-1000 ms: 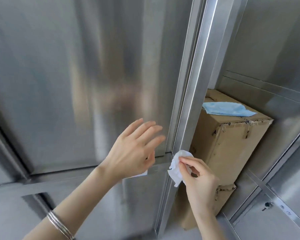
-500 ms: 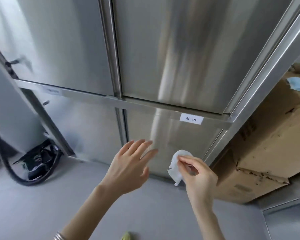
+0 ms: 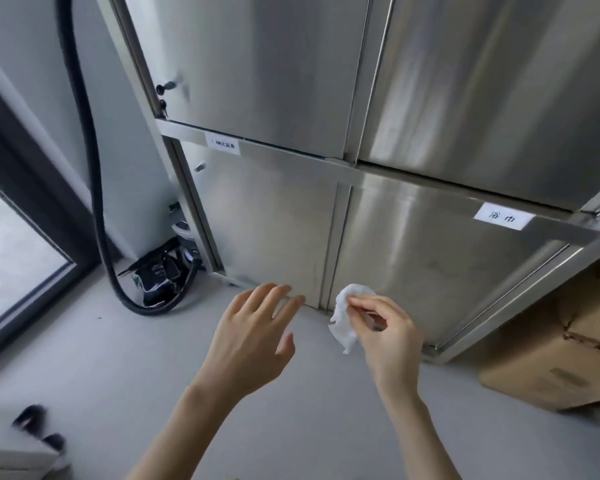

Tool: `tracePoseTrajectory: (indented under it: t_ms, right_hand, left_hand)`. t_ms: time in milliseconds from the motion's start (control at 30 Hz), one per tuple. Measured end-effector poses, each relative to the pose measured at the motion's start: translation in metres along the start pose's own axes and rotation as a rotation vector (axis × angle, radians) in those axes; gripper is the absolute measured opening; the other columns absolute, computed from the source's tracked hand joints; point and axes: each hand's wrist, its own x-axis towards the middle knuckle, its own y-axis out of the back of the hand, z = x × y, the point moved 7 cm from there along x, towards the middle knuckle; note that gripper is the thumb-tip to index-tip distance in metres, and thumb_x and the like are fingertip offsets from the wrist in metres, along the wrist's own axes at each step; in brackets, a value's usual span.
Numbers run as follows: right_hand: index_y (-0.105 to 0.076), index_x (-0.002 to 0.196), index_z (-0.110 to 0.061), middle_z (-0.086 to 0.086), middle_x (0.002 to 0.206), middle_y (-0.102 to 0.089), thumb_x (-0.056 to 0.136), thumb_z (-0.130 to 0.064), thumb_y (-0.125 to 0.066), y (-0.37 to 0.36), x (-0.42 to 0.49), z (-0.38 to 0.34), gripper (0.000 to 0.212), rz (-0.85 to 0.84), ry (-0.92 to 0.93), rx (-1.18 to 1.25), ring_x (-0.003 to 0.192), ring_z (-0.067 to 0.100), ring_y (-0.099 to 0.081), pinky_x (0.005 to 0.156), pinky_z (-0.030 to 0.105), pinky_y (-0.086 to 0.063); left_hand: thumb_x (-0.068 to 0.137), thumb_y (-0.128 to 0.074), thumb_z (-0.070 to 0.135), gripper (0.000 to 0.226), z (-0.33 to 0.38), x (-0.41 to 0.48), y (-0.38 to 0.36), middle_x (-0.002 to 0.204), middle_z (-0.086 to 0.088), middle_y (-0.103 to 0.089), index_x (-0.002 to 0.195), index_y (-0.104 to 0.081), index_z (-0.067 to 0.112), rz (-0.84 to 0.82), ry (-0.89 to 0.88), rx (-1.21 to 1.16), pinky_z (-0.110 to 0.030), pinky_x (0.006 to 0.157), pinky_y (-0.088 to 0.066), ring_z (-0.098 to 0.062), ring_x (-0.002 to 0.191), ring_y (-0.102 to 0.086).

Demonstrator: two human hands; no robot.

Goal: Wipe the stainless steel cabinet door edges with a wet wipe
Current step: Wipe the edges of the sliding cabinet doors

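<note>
Right hand (image 3: 388, 337) pinches the wipe (image 3: 347, 317) near the door (image 3: 430, 258) bottom edge; left hand (image 3: 253, 337), at its 9 o'clock, is spread and empty; floor (image 3: 118, 358) lies open toward 7 o'clock.

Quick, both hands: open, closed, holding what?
Left hand: open, fingers spread, holding nothing.
Right hand: fingers pinching the crumpled white wet wipe.

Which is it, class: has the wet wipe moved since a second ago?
Yes: the wet wipe went down and left from the white label, towards the lower doors' seam.
</note>
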Motion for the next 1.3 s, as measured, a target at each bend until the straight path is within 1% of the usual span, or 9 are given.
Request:
tracePoseTrajectory:
  t_ms: [100, 233, 500, 600, 733, 833, 967, 1133, 1300]
  right_hand:
    - [-0.075, 0.079, -0.019, -0.020, 0.081, -0.067, 0.075, -0.008, -0.075, -0.039, -0.015, -0.018, 0.012, 0.007, 0.013, -0.026, 0.077, -0.002, -0.062, 0.068, 0.010, -0.045]
    - [-0.074, 0.078, -0.019, -0.020, 0.080, -0.067, 0.074, -0.003, -0.076, -0.073, -0.030, -0.035, 0.017, 0.062, 0.014, -0.049, 0.077, -0.002, -0.063, 0.069, 0.010, -0.046]
    - [-0.074, 0.077, -0.015, -0.013, 0.078, -0.068, 0.073, 0.001, -0.075, -0.120, -0.021, -0.056, 0.017, 0.106, 0.032, -0.122, 0.076, 0.001, -0.062, 0.066, 0.010, -0.045]
    - [-0.073, 0.075, -0.014, -0.012, 0.077, -0.067, 0.073, 0.000, -0.075, -0.140, -0.003, -0.059, 0.014, 0.099, 0.057, -0.131, 0.076, 0.001, -0.062, 0.066, 0.008, -0.044]
    - [-0.072, 0.074, -0.017, -0.013, 0.077, -0.066, 0.075, -0.006, -0.076, -0.178, 0.033, -0.055, 0.012, 0.080, 0.021, -0.114, 0.075, 0.003, -0.061, 0.065, 0.008, -0.042]
    - [-0.071, 0.073, -0.018, -0.013, 0.077, -0.066, 0.074, -0.005, -0.074, -0.209, 0.066, -0.051, 0.013, 0.079, 0.011, -0.085, 0.075, 0.003, -0.061, 0.065, 0.008, -0.042]
    - [-0.070, 0.072, -0.020, -0.013, 0.077, -0.065, 0.075, -0.006, -0.074, -0.253, 0.111, -0.050, 0.015, 0.069, -0.002, -0.058, 0.075, 0.005, -0.062, 0.066, 0.012, -0.044]
    - [-0.068, 0.067, -0.017, -0.010, 0.071, -0.064, 0.071, -0.003, -0.076, -0.313, 0.164, -0.066, 0.017, 0.037, 0.081, -0.100, 0.067, 0.006, -0.060, 0.062, 0.010, -0.042]
    - [-0.068, 0.066, -0.015, -0.009, 0.069, -0.063, 0.070, -0.002, -0.077, -0.365, 0.189, -0.075, 0.016, 0.017, 0.099, -0.153, 0.065, 0.006, -0.059, 0.063, 0.008, -0.041]
  left_hand:
    - [0.069, -0.075, 0.026, 0.052, -0.044, -0.026, 0.008, 0.120, -0.002, -0.063, 0.119, -0.065, 0.018, 0.005, -0.005, 0.017, -0.036, 0.090, -0.050, -0.024, 0.112, -0.060]
    - [0.069, -0.076, 0.026, 0.051, -0.100, -0.049, 0.011, 0.120, -0.004, -0.064, 0.118, -0.066, 0.016, -0.029, -0.019, 0.034, -0.039, 0.092, -0.050, -0.027, 0.113, -0.060]
    - [0.071, -0.073, 0.027, 0.050, -0.172, -0.047, 0.010, 0.120, -0.003, -0.063, 0.119, -0.065, 0.017, -0.026, -0.046, -0.003, -0.039, 0.092, -0.050, -0.027, 0.115, -0.059]
    - [0.072, -0.072, 0.028, 0.048, -0.194, -0.034, 0.003, 0.120, -0.003, -0.063, 0.118, -0.065, 0.017, -0.037, -0.040, -0.017, -0.039, 0.093, -0.050, -0.027, 0.116, -0.058]
    - [0.070, -0.073, 0.027, 0.047, -0.228, -0.006, -0.004, 0.119, -0.002, -0.063, 0.116, -0.065, 0.018, -0.029, -0.062, -0.016, -0.037, 0.092, -0.051, -0.026, 0.115, -0.058]
    - [0.069, -0.075, 0.026, 0.049, -0.259, 0.022, -0.006, 0.118, -0.002, -0.064, 0.116, -0.066, 0.018, -0.021, -0.064, -0.008, -0.038, 0.092, -0.052, -0.026, 0.114, -0.059]
    - [0.067, -0.075, 0.025, 0.049, -0.300, 0.064, -0.008, 0.116, -0.002, -0.064, 0.114, -0.066, 0.018, 0.002, -0.103, 0.024, -0.038, 0.092, -0.052, -0.025, 0.113, -0.060]
    - [0.064, -0.074, 0.023, 0.048, -0.351, 0.109, -0.016, 0.114, -0.001, -0.064, 0.112, -0.066, 0.018, 0.052, -0.094, 0.043, -0.039, 0.094, -0.049, -0.024, 0.111, -0.059]
    - [0.066, -0.070, 0.024, 0.047, -0.404, 0.130, -0.029, 0.113, 0.000, -0.063, 0.112, -0.065, 0.020, 0.058, -0.117, 0.050, -0.038, 0.096, -0.046, -0.023, 0.113, -0.056]
